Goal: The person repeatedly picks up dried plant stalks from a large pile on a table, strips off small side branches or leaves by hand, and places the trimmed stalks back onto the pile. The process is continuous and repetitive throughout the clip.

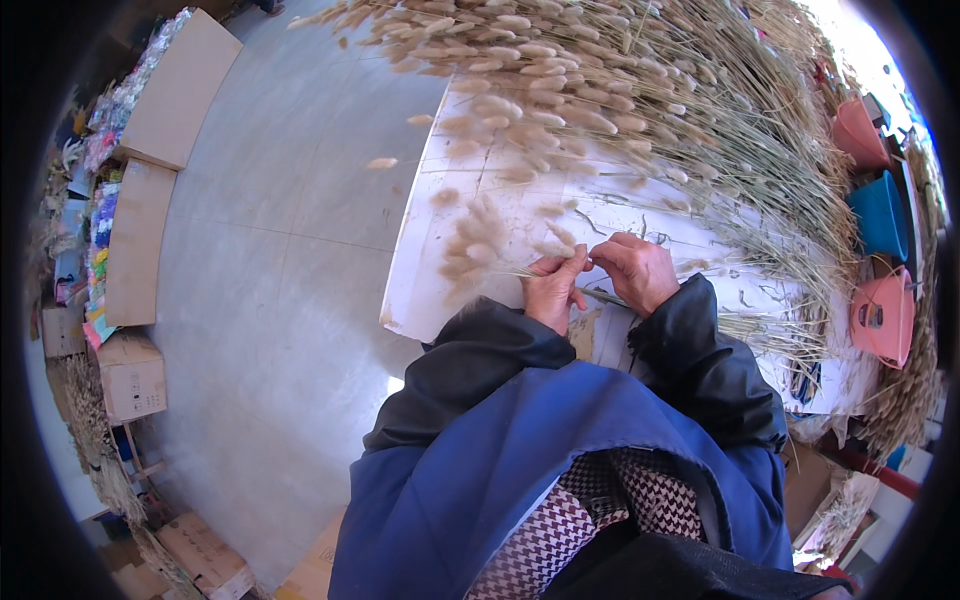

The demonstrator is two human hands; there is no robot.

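My left hand (553,291) is closed around the stems of a small bunch of dried bunny-tail grass (474,244), whose fluffy heads point left over the white table (420,247). Close against it, my right hand (639,271) has thumb and forefinger pinched together at the left thumb. Whether a stem or leaf sits in that pinch is too small to tell. Beyond both hands, a large heap of dried bunny-tail grass (600,97) covers the far side of the table, heads to the left and stems to the right.
Loose stems (780,330) lie right of my right sleeve. Pink buckets (881,316) and a blue bucket (879,215) stand beyond the table's right edge. Cardboard boxes (135,244) with colourful contents line the left, across the grey floor (277,300).
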